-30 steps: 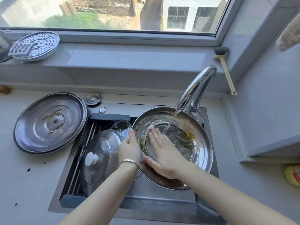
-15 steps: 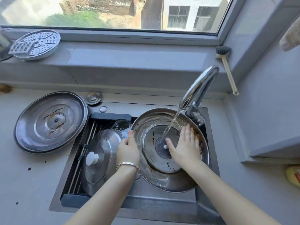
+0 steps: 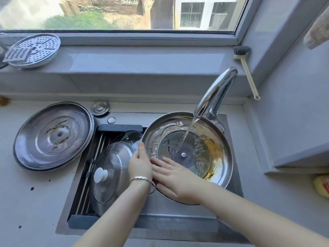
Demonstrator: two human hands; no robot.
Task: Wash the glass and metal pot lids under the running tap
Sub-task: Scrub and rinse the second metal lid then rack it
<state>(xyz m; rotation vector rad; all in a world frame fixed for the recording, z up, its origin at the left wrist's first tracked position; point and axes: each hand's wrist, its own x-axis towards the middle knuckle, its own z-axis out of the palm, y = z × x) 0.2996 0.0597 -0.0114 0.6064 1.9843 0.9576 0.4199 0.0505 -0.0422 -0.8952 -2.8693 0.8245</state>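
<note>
Gripping the left rim of the upturned lid (image 3: 220, 139) with the left grip (image 3: 140, 164), closing on the steel edge with the thumb on top and the fingers hidden beneath. Laying the right grip (image 3: 176, 180) flat on the lid's near inner band, wide, with fingers straight and clasping nothing.

Holding that lid in the right part of the sink (image 3: 160, 223), directly under the curved chrome tap (image 3: 217, 90). Showing a broad polished steel ring around a round glass pane with a small metal stud at the centre, wet, beaded and glinting yellow on the right. Taking a thin clear stream of water (image 3: 187, 134) on the glass just beside the stud.

Sharing the sink with a domed brushed-steel lid (image 3: 110, 163) bearing a round white knob (image 3: 101, 174), crowding in just beside the left grip and lying over a rack of thin metal rods (image 3: 91, 168).

Working beside a large shallow steel lid (image 3: 53, 136) on the grey counter (image 3: 26, 202) to the left, ridged in circles and rust-streaked about its central dimple, with a small round metal cap (image 3: 100, 107) just behind it. Facing a perforated metal plate (image 3: 33, 49) on the window sill and a pale-handled brush (image 3: 246, 70) leaning, bristles up, in the corner.
</note>
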